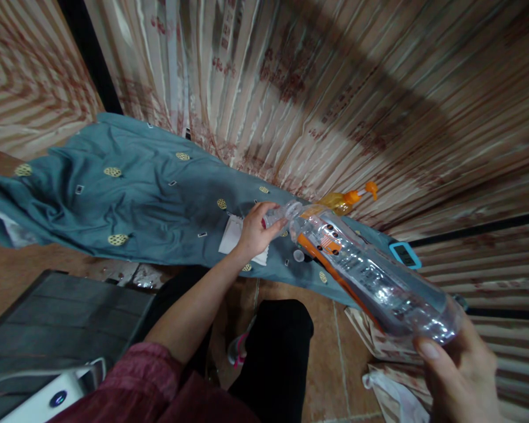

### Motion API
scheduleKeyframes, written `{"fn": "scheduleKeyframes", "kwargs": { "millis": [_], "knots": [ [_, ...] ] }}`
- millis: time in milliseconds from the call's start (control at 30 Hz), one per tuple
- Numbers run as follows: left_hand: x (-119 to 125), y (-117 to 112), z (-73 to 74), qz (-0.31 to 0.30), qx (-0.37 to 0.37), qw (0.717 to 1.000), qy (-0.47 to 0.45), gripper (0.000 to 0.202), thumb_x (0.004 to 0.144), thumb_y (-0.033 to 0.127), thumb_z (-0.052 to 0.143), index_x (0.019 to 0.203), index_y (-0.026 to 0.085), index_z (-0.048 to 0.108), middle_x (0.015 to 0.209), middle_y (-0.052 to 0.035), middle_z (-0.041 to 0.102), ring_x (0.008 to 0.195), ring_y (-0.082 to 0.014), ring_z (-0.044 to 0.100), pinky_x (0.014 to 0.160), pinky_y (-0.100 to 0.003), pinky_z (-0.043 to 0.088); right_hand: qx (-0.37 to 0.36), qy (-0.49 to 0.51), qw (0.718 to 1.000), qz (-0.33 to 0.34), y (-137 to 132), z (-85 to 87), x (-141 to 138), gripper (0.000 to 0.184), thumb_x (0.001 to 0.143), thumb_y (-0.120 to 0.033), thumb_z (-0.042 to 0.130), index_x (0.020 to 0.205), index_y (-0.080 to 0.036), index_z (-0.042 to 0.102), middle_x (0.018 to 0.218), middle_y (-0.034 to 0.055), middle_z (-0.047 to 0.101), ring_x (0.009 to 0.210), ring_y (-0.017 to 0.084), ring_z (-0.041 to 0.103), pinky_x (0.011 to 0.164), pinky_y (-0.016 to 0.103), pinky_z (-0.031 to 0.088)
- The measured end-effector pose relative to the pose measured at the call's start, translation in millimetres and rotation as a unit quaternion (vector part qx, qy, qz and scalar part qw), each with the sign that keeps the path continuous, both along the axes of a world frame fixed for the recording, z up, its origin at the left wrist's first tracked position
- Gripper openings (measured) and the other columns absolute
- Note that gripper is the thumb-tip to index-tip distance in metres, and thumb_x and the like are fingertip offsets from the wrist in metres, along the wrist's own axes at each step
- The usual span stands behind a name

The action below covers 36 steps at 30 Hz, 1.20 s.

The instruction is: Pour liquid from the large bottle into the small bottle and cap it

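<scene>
My right hand [461, 376] grips the base of a large clear plastic bottle [370, 273] with an orange label, held tilted with its neck pointing away to the left. My left hand [256, 230] is closed around a small clear bottle [278, 215] whose mouth meets the neck of the large one. Both are held above a teal cloth [127, 200] with yellow round patches. A small white cap [298, 255] lies on the cloth just under the bottles.
An orange pump bottle [346, 201] lies behind the large bottle. A white paper [233, 235] rests on the cloth. A phone in a blue case [404, 255] lies at the right. Striped curtains [335, 88] hang behind. A dark grey box [62, 311] stands at lower left.
</scene>
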<state>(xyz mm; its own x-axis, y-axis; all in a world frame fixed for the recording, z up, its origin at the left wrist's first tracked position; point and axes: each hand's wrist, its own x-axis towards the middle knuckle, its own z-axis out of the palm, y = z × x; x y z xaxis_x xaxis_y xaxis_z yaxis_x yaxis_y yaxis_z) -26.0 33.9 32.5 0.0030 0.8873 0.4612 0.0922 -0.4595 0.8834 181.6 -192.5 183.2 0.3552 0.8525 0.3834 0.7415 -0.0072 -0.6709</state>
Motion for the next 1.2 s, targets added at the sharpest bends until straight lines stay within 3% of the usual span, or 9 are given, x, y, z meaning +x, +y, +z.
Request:
{"fn": "scheduleKeyframes", "kwargs": {
  "millis": [133,400,533,767,900,1033,1200],
  "knots": [
    [0,0,0.3,-0.001,-0.001,1.000,-0.001,0.023,0.081,0.025,0.074,0.102,0.020,0.066,0.107,-0.0058,0.072,0.103,-0.0209,0.067,0.094,-0.035,0.053,-0.008,0.077,0.997,-0.028,0,-0.2,0,0.066,0.066,-0.047,0.079,0.126,-0.022,0.066,0.120,0.0067,0.071,0.111,0.029,0.066,0.090,0.034,0.052],
    [0,0,0.1,-0.002,0.005,1.000,0.003,0.023,0.082,0.025,0.073,0.103,0.019,0.066,0.107,-0.0060,0.071,0.103,-0.0206,0.068,0.095,-0.035,0.053,-0.022,0.115,0.992,-0.052,2,1.1,-6,0.071,0.062,-0.049,0.081,0.127,-0.025,0.064,0.125,0.0069,0.068,0.118,0.033,0.061,0.100,0.043,0.047],
    [0,0,-0.6,0.000,0.006,1.000,-0.001,0.023,0.082,0.025,0.074,0.103,0.019,0.066,0.107,-0.0061,0.071,0.103,-0.0207,0.068,0.095,-0.035,0.053,-0.022,0.111,0.992,-0.056,3,3.3,-12,0.073,0.059,-0.050,0.083,0.126,-0.026,0.065,0.124,0.0065,0.068,0.117,0.033,0.060,0.103,0.043,0.047],
    [0,0,-0.2,-0.003,0.002,1.000,-0.001,0.024,0.082,0.026,0.074,0.103,0.020,0.066,0.107,-0.0058,0.072,0.103,-0.0210,0.068,0.094,-0.035,0.053,-0.037,0.080,0.995,-0.052,0,0.6,4,0.076,0.057,-0.052,0.083,0.126,-0.026,0.064,0.127,0.0099,0.067,0.120,0.039,0.060,0.107,0.058,0.044],
    [-1,0,0.4,-0.004,-0.002,1.000,-0.002,0.023,0.081,0.025,0.074,0.102,0.020,0.066,0.107,-0.0055,0.071,0.103,-0.0210,0.067,0.094,-0.034,0.053,-0.034,0.097,0.993,-0.062,2,3.7,-6,0.075,0.057,-0.053,0.083,0.126,-0.027,0.064,0.129,0.0098,0.066,0.123,0.041,0.058,0.108,0.062,0.040],
    [-1,-1,1.2,-0.004,0.001,1.000,-0.006,0.022,0.082,0.025,0.073,0.102,0.020,0.066,0.106,-0.0056,0.071,0.102,-0.0208,0.068,0.094,-0.034,0.053,-0.026,0.099,0.992,-0.076,5,7.6,-18,0.072,0.060,-0.055,0.082,0.124,-0.028,0.065,0.127,0.0074,0.066,0.124,0.039,0.056,0.111,0.061,0.036],
    [0,-1,1.3,0.002,0.000,1.000,0.001,0.023,0.082,0.024,0.074,0.103,0.020,0.066,0.107,-0.0057,0.072,0.102,-0.0210,0.068,0.094,-0.035,0.054,-0.021,0.078,0.996,-0.048,3,6.5,-5,0.073,0.057,-0.049,0.084,0.124,-0.026,0.067,0.123,0.0067,0.069,0.114,0.032,0.063,0.095,0.041,0.049]
  ]
}}
